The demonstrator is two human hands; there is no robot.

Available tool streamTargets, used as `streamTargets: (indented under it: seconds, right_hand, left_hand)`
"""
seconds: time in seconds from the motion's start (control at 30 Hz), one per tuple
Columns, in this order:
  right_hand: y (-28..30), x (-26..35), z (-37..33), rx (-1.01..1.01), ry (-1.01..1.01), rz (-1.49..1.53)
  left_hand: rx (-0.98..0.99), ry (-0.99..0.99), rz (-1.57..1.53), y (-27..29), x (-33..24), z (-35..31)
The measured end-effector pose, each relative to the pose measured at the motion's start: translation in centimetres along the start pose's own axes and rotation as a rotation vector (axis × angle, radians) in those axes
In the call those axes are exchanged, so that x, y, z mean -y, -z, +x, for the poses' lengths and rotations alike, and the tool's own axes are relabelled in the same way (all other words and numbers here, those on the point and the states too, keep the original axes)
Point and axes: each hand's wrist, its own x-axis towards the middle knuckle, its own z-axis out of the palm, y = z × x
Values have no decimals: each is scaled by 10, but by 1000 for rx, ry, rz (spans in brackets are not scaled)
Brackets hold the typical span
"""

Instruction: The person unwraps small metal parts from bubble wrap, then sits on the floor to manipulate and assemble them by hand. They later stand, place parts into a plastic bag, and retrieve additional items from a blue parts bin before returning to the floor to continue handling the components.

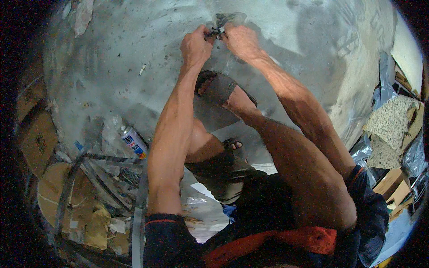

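Both my arms reach out to the floor ahead. My left hand point(196, 46) is closed, its thumb and finger pinching the left end of a small dark piece point(216, 32), perhaps plastic or metal. My right hand point(242, 42) is closed at the other end of that piece, where a small light spot shows. Its exact kind cannot be made out. Just beyond the fingers, a dark flat patch point(230, 18) lies on the floor; whether it is an object or a shadow is unclear. My sandalled foot point(219, 89) stands between my forearms.
A spray can point(133, 142) lies at the left beside a dark metal frame point(107, 178). Cardboard boxes point(38, 145) stand at the far left. A small white stub point(142, 69) lies on the grey concrete floor point(120, 44). Stone-patterned board point(389, 123) and silvery wrapping point(415, 154) are piled at right.
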Motion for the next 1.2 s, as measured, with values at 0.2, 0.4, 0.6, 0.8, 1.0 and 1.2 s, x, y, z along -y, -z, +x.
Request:
streamTargets:
  seconds: [0.2,0.4,0.6,0.8,1.0,1.2]
  right_hand:
    - [22,-23,-26,108,190,864]
    - [46,-38,-49,360,-266,1947]
    - [56,-51,-41,-21,-507,1504]
    - [23,-77,-37,-345,-641,963]
    - [20,-100,-28,-298,-488,798]
    - [41,-70,-18,-200,-370,821]
  left_hand:
    - [26,21,-27,3,-1,-2]
    - [-1,78,-165,-3,7,4]
    - [-101,85,-224,3,13,6]
    - [165,436,-741,24,17,5]
    - [359,435,-922,27,-9,3]
    - [403,423,-723,28,-64,-9]
